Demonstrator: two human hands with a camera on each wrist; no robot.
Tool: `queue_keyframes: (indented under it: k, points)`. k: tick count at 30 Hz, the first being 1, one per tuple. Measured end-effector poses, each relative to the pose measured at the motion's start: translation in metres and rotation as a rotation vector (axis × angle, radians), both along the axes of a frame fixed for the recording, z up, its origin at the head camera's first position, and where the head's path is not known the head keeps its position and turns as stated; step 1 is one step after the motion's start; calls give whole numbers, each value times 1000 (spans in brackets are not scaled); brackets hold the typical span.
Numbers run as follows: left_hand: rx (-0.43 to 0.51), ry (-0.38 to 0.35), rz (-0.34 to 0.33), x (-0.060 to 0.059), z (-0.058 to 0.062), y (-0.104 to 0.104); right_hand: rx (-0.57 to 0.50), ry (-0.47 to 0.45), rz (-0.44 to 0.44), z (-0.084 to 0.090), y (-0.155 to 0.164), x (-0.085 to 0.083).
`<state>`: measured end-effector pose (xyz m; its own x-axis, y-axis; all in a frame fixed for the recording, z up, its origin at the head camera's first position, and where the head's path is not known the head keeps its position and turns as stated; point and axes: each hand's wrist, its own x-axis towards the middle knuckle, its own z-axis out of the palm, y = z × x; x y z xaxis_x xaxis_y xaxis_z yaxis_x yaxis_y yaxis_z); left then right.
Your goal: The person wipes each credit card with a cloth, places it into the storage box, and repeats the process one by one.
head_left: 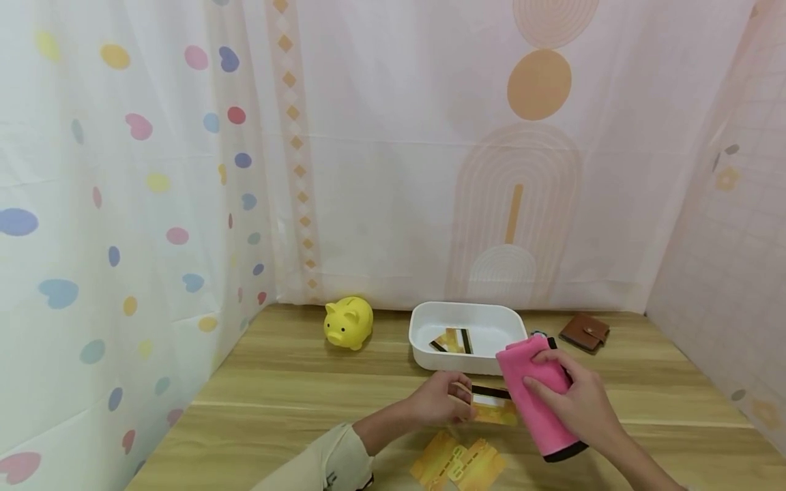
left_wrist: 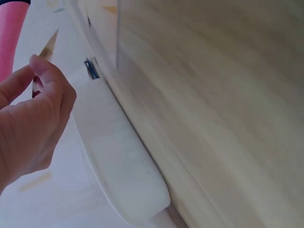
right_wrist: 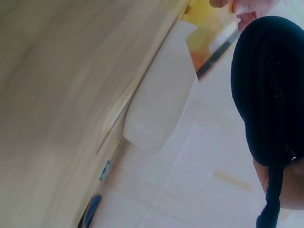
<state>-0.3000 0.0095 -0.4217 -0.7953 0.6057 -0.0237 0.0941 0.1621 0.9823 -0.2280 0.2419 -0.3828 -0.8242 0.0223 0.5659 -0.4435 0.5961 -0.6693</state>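
My left hand (head_left: 439, 399) pinches a gold bank card (head_left: 494, 412) by its left edge, above the table. The card's black stripe and white strip show in the head view; in the left wrist view the card (left_wrist: 49, 45) is nearly edge-on. My right hand (head_left: 583, 406) grips a rolled pink cloth (head_left: 534, 399) with black trim, thumb and fingers around it. The cloth overlaps the card's right end in the head view. Its black end (right_wrist: 270, 90) fills the right of the right wrist view. Two gold cards (head_left: 482, 464) lie overlapping on the table below my left hand.
A white bin (head_left: 454, 362) holds gold cards (head_left: 457, 339) in front of the curtain. Left of it stands a yellow piggy bank (head_left: 348, 324); to the right lies a brown wallet (head_left: 585, 333). A small bluish item (head_left: 538, 334) shows behind the cloth. Curtains surround the wooden table (head_left: 264, 389).
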Motion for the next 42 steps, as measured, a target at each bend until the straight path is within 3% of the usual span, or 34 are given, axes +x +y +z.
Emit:
queue_keyframes:
  k: [8,18,29,42]
  points:
    - [152,-74,30,5,5,0,-16,10,40,3,-9,1]
    - [200,-94,60,12,12,-3,8,47,79,26,-36,22]
    - [237,-111,27,14,10,-5,-2,59,119,-1,-31,6]
    - [252,-103,3,16,10,-4,6,57,148,0,-39,4]
